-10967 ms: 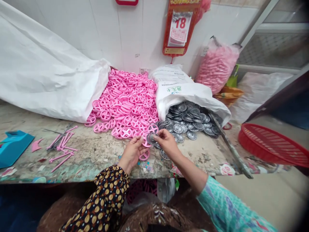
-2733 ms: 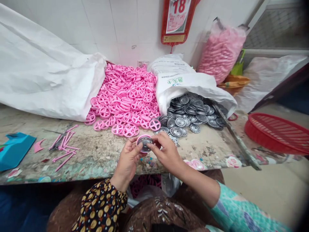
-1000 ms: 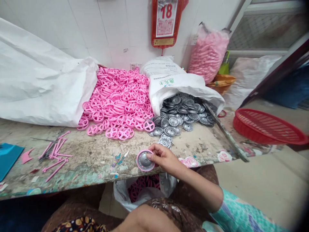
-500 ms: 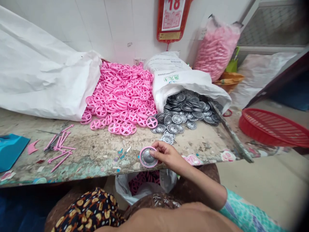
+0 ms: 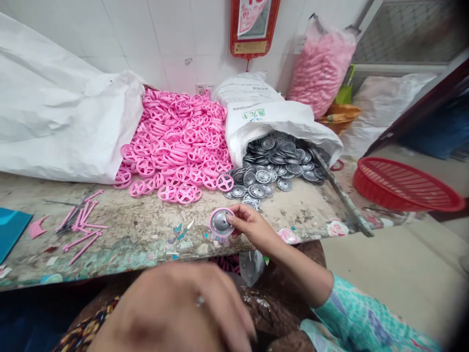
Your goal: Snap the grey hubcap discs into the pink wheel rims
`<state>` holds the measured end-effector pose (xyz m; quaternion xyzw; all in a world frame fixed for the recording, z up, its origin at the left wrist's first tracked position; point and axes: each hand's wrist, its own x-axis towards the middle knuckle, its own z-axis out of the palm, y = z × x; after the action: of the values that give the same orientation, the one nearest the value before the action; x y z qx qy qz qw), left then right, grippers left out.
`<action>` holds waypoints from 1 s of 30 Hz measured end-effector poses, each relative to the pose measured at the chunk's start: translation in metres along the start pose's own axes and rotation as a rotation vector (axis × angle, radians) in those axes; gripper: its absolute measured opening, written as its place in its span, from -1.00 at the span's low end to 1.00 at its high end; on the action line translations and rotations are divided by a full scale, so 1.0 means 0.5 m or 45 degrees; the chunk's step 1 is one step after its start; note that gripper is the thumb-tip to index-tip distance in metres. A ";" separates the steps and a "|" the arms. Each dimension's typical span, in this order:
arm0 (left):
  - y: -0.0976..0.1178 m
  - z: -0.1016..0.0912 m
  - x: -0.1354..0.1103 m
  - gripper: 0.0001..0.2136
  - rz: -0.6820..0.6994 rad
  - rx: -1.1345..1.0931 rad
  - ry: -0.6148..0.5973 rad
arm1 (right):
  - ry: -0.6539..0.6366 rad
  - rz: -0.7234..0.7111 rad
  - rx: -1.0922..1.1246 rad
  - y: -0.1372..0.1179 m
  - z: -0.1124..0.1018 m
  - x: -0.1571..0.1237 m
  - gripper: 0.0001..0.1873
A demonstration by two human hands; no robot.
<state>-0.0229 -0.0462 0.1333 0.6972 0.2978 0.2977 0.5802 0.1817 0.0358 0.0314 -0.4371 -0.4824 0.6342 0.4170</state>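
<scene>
My right hand [image 5: 251, 226] pinches an assembled wheel [image 5: 221, 222], a pink ring with a grey metal disc set in it, just above the front edge of the worn table [image 5: 146, 234]. My left hand [image 5: 172, 308] is raised close to the camera, large and blurred, back toward me; its fingers are smeared. Behind the wheel lies a heap of pink spoked rings [image 5: 179, 142] spilling from a white sack [image 5: 62, 122]. To its right, grey metal discs [image 5: 278, 164] pour out of a second white sack [image 5: 264, 117].
Pink plastic rods [image 5: 84, 227] and a blue box [image 5: 10, 227] lie at the table's left. A metal bar [image 5: 340, 195] lies across the right end, a red basket [image 5: 406, 188] beyond it. A clear bag of pink parts [image 5: 322, 68] leans on the tiled wall.
My left hand let go of the wheel, dropped to my lap and now rises close to the camera. My right hand keeps the wheel, lifting it slightly.
</scene>
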 end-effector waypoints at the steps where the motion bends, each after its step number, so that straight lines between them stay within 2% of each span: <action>1: -0.030 -0.006 0.017 -0.75 -0.089 0.022 0.228 | 0.038 0.005 0.027 0.005 -0.002 0.003 -0.64; 3: -0.099 -0.016 0.055 -0.73 -0.269 0.045 0.685 | 0.104 0.043 0.082 0.016 -0.005 0.008 -0.63; 4: -0.135 -0.018 0.073 -0.64 -0.340 0.005 0.820 | 0.125 0.065 0.099 0.022 -0.005 0.009 -0.63; 6: -0.194 -0.018 0.103 -0.47 -0.495 -0.210 0.832 | 0.114 0.084 0.089 0.029 -0.003 0.010 -0.65; 8: -0.228 -0.013 0.123 -0.42 -0.489 -0.377 0.784 | 0.045 0.052 0.030 0.031 0.004 0.009 -0.68; 10: -0.238 -0.006 0.134 -0.52 -0.397 -0.479 0.747 | -0.014 -0.041 -0.084 0.030 0.010 0.007 -0.71; 13: -0.234 0.006 0.129 -0.70 -0.277 -0.466 0.763 | -0.043 -0.234 -0.343 0.032 0.013 0.000 -0.75; 16: -0.246 0.021 0.097 -0.78 -0.289 -0.353 0.712 | -0.137 -0.262 -0.591 0.046 0.010 -0.021 -0.79; 19: -0.276 0.032 0.047 -0.83 -0.403 -0.149 0.532 | -0.301 -0.212 -0.908 0.063 0.010 -0.058 -0.80; 22: -0.293 0.023 0.011 -0.75 -0.425 0.209 0.484 | -0.404 -0.288 -1.297 0.058 0.011 -0.084 -0.65; 25: -0.286 -0.016 0.018 -0.75 -0.355 0.635 0.579 | -0.264 -0.334 -1.655 0.027 0.001 -0.075 -0.64; 28: -0.275 -0.072 0.063 -0.77 -0.289 1.113 0.723 | -0.007 -0.284 -2.004 -0.007 -0.019 -0.037 -0.66; 30: -0.275 -0.108 0.102 -0.76 -0.328 1.407 0.850 | 0.028 -0.249 -2.191 -0.016 -0.031 -0.010 -0.60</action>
<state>-0.0405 0.0471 0.0092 0.7214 0.6519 0.2295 0.0442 0.1988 0.0365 0.0377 -0.5635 -0.8261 0.0057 -0.0013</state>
